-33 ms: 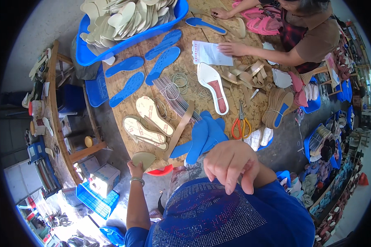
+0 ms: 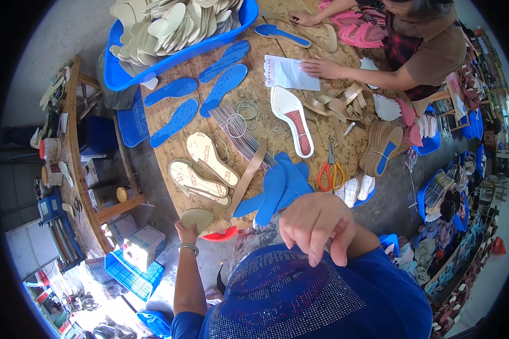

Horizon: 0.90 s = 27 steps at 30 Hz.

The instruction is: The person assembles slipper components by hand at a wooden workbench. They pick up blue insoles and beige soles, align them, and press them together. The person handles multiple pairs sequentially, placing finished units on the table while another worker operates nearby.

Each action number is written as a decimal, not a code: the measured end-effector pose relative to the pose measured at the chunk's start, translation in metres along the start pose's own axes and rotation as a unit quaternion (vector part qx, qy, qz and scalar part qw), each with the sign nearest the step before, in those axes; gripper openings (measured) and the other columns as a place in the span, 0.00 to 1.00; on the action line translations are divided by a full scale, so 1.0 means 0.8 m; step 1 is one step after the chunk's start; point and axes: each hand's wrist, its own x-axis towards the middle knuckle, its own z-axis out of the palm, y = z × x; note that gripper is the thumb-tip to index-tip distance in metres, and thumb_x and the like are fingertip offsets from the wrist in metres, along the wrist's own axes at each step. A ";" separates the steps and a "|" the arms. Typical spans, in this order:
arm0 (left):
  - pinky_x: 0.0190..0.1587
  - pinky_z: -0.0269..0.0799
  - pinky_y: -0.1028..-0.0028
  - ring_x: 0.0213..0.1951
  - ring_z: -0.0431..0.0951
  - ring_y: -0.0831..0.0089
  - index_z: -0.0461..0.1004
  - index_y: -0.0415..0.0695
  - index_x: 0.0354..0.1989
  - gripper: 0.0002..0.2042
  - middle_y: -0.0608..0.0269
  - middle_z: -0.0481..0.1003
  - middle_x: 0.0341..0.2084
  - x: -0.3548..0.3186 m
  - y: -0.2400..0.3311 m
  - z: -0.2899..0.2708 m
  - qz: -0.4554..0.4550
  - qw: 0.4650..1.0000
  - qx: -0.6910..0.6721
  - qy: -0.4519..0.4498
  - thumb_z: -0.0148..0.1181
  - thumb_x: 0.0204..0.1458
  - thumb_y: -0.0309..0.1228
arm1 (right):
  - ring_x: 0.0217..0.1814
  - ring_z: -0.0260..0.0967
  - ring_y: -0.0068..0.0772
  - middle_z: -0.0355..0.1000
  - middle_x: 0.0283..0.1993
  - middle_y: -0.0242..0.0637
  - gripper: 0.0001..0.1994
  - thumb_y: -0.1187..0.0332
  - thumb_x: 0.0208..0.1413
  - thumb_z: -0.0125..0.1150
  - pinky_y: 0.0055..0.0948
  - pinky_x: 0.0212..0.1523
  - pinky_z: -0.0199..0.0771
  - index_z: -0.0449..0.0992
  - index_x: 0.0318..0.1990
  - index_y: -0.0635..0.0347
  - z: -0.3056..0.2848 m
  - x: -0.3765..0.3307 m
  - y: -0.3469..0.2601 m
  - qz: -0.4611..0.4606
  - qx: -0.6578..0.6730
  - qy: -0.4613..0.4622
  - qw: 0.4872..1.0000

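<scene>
The left hand [image 2: 185, 232] gripped a beige insole piece [image 2: 197, 218] at the near edge of the wooden table [image 2: 345, 150], fingers clamped on its lower rim. The right hand [image 2: 318, 226] hung above the near edge, fingers curled downward and apparently holding nothing, just beside a fan of blue insoles [image 2: 278, 187]. Orange-handled scissors [image 2: 330, 170] lay near them. Across the table another person's hand [image 2: 321, 68] rested on a paper sheet [image 2: 290, 73].
</scene>
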 end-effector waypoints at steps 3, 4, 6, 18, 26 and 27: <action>0.43 0.68 0.67 0.38 0.72 0.64 0.59 0.39 0.45 0.23 0.53 0.71 0.35 0.004 -0.005 -0.002 -0.001 1.000 0.004 0.001 0.63 0.43 0.28 | 0.22 0.64 0.27 0.71 0.26 0.31 0.17 0.55 0.51 0.63 0.32 0.33 0.68 0.77 0.34 0.62 -0.002 0.001 0.003 0.000 0.000 0.006 1.000; 0.43 0.68 0.67 0.38 0.72 0.64 0.59 0.39 0.45 0.23 0.53 0.71 0.35 0.003 -0.005 -0.002 0.001 1.000 0.009 0.000 0.63 0.43 0.28 | 0.22 0.64 0.27 0.71 0.26 0.31 0.16 0.55 0.51 0.63 0.32 0.32 0.68 0.77 0.33 0.62 -0.003 0.002 0.004 0.001 -0.001 0.007 1.000; 0.43 0.68 0.67 0.38 0.72 0.65 0.58 0.39 0.46 0.23 0.53 0.70 0.36 0.000 -0.001 -0.002 0.004 1.000 0.019 -0.001 0.63 0.44 0.27 | 0.22 0.64 0.27 0.71 0.26 0.31 0.16 0.56 0.51 0.63 0.32 0.32 0.68 0.77 0.33 0.62 -0.003 0.002 0.007 0.001 0.001 0.013 1.000; 0.44 0.68 0.69 0.40 0.71 0.67 0.57 0.39 0.47 0.22 0.52 0.70 0.38 -0.006 0.016 -0.003 -0.024 0.999 -0.025 -0.014 0.62 0.46 0.24 | 0.22 0.65 0.33 0.68 0.21 0.32 0.15 0.55 0.45 0.66 0.33 0.27 0.65 0.77 0.24 0.59 0.004 -0.002 0.010 0.055 0.018 0.066 0.996; 0.43 0.69 0.68 0.39 0.72 0.66 0.58 0.40 0.45 0.21 0.53 0.71 0.37 -0.012 0.012 0.002 -0.004 0.999 -0.029 0.015 0.61 0.45 0.25 | 0.25 0.67 0.35 0.72 0.23 0.35 0.15 0.57 0.46 0.66 0.33 0.28 0.66 0.78 0.26 0.61 -0.015 -0.009 0.007 0.114 -0.016 0.101 0.988; 0.43 0.69 0.68 0.39 0.72 0.65 0.58 0.40 0.45 0.21 0.53 0.71 0.37 -0.009 0.002 0.003 0.008 0.999 -0.027 0.021 0.61 0.45 0.25 | 0.23 0.66 0.33 0.72 0.22 0.34 0.16 0.55 0.46 0.65 0.33 0.28 0.66 0.78 0.26 0.61 -0.020 -0.011 0.007 0.120 -0.031 0.121 0.985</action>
